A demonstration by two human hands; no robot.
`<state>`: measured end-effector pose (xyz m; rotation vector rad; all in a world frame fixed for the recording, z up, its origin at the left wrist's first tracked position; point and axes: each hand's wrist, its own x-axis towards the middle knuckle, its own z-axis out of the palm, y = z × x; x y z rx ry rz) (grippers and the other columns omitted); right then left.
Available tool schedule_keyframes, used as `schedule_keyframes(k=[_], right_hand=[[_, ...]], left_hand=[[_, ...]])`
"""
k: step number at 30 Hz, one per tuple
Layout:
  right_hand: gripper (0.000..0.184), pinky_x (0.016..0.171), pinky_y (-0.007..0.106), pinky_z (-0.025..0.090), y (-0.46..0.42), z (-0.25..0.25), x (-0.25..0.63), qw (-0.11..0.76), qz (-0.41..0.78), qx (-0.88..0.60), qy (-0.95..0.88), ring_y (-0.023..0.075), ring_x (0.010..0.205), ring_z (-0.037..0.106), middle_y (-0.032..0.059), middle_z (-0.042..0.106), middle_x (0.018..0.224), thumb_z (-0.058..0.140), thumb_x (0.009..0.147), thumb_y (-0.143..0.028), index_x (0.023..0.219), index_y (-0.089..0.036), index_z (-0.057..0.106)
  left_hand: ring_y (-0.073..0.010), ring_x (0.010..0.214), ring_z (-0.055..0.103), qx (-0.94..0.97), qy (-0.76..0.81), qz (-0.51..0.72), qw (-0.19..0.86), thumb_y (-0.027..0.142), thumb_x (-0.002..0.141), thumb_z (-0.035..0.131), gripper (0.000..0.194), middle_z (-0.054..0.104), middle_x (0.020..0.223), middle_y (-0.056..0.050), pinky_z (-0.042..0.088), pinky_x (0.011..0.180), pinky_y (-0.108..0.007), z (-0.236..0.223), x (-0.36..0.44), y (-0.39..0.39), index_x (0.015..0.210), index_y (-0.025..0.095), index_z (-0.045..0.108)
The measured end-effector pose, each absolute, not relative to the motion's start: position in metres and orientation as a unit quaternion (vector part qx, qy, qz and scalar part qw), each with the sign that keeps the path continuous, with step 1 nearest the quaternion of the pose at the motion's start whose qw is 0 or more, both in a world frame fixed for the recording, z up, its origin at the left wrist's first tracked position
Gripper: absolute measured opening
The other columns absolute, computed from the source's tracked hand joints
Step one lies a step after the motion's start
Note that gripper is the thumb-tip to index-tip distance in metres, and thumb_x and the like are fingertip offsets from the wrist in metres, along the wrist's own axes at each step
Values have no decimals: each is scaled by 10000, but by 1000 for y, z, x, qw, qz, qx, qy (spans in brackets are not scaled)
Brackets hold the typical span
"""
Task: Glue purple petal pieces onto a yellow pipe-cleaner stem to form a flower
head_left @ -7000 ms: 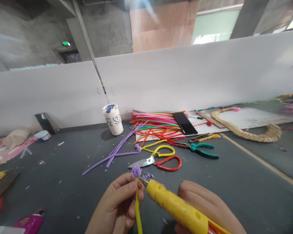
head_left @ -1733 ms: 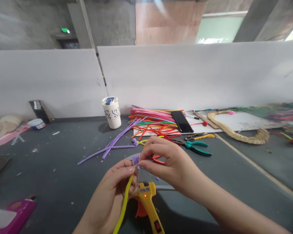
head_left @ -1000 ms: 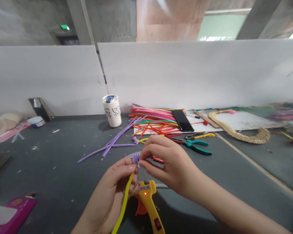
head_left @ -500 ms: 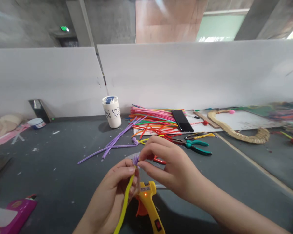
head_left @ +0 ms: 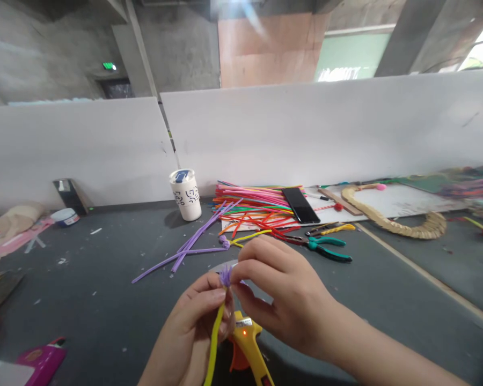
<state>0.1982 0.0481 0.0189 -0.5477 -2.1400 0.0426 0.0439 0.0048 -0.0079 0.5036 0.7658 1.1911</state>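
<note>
At the near left corner of the dark table [head_left: 104, 305] lies one magenta tool [head_left: 44, 362], cut off by the frame; farther back, close to the back edge, are one white tub [head_left: 65, 217] and one dark panel [head_left: 70, 196] leaning on the partition. One lidded cup [head_left: 186, 195] stands upright by the back edge, and three loose purple stems [head_left: 193, 245], as far as I can count, cross in front of it. Over the middle of the near edge, the left hand [head_left: 197, 321] grips one yellow stem [head_left: 215, 338] just under its purple tuft [head_left: 225, 276] — the tuft points up, and the thumb and forefinger of the right hand [head_left: 293, 295] pinch its side. Below them is one yellow glue gun [head_left: 247, 343], its orange light on. Towards the back edge lie a bundle of coloured stems [head_left: 251, 198], too many to count, one black phone [head_left: 301, 205] across its right end, one pair of teal-handled pliers [head_left: 330, 249] and, farther right, one curved tan piece [head_left: 402, 225]. Seven seconds ago the right hand held the glue gun, nozzle at the tuft — now the gun is on the table, and the scissors, then in plain sight, are mostly hidden behind the hands.
</note>
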Motion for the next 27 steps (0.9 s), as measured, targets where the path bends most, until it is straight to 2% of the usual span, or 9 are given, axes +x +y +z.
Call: schedule_keyframes(k=[14,27], right_hand=[[221,625,280,414,44,22,202,409,-28,-238,-880,158,679,474,44,602,786,466,924,-135,773,-175,623],[234,632,287,446,46,19,200,429,-15,-239,-871,164,670,502,60,626,745,473,933,-119,759,-150,626]], left_hand=[[-79,509,423,266,369,541,708,165,756,695,134,538,565,23,356,515,-193,-7,46,4,647,141,622],[-80,493,407,272,377,537,704,160,759,672,152,531,536,24,349,511,-196,-6,46,4,619,157,612]])
